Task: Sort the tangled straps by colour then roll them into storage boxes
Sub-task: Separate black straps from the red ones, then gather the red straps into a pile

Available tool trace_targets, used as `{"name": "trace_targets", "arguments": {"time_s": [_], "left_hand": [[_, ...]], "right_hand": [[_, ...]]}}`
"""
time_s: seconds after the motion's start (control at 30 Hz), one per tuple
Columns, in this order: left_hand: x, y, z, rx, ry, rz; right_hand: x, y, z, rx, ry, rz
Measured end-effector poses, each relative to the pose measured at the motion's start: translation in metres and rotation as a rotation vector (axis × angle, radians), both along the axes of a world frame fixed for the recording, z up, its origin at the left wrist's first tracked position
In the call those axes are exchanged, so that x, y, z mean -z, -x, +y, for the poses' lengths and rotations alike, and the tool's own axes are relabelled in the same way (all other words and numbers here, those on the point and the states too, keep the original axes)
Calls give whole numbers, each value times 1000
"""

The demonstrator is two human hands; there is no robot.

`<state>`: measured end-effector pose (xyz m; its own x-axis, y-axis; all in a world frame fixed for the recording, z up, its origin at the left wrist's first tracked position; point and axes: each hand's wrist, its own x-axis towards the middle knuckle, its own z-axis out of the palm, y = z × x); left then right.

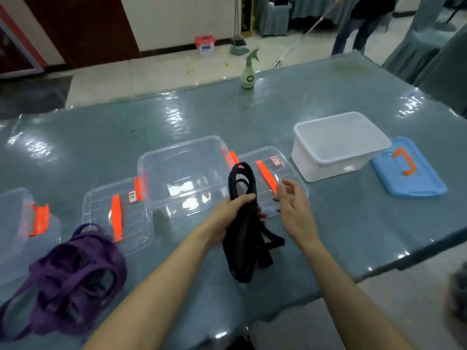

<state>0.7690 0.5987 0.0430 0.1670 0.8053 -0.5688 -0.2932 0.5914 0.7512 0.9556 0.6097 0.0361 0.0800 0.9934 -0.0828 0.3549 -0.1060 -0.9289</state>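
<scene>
My left hand (228, 218) grips a bundle of black straps (242, 231) at its middle; loops stick up above the fist and the ends hang down to the table. My right hand (294, 210) hovers just right of the bundle, fingers loosely spread and holding nothing. A heap of purple straps (73, 279) lies on the table at the near left. Behind my hands stands an empty clear storage box (182, 178) with orange latches. A second clear box (15, 223) is at the far left edge.
Two clear lids with orange handles lie flat, one lid (118, 215) left of the middle box, another lid (274, 178) right of it. A white tub (336, 145) and a blue lid (406, 170) sit at right. A green spray bottle (249, 72) stands far back. A person stands beyond the table.
</scene>
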Motion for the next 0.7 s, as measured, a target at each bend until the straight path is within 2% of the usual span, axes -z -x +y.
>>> {"name": "trace_targets", "arguments": {"time_s": [0.03, 0.07, 0.13, 0.17, 0.23, 0.33, 0.43, 0.5, 0.6, 0.7], "left_hand": [[9, -5, 6, 26, -22, 126], [21, -5, 9, 80, -78, 349], [40, -1, 3, 177, -137, 823], [48, 5, -4, 168, -134, 921], [62, 16, -17, 149, -176, 929], [73, 23, -28, 357, -264, 1098], [69, 23, -31, 410, -300, 1159], [61, 27, -31, 413, -335, 1163], [48, 44, -41, 466, -425, 1280], [34, 75, -59, 439, -561, 1509]], "right_hand": [[12, -3, -7, 18, -8, -52], [27, -5, -13, -2, 6, -110], [57, -2, -22, -156, 137, -288], [69, 1, -26, -259, 219, -405], [87, 5, -31, -396, 283, -592], [90, 16, -30, -449, 241, -732], [78, 24, -29, -496, 205, -858], [63, 23, -27, -467, 173, -1000], [29, 20, -23, -357, 69, -1218], [-5, 35, -19, -305, -70, -1218]]}}
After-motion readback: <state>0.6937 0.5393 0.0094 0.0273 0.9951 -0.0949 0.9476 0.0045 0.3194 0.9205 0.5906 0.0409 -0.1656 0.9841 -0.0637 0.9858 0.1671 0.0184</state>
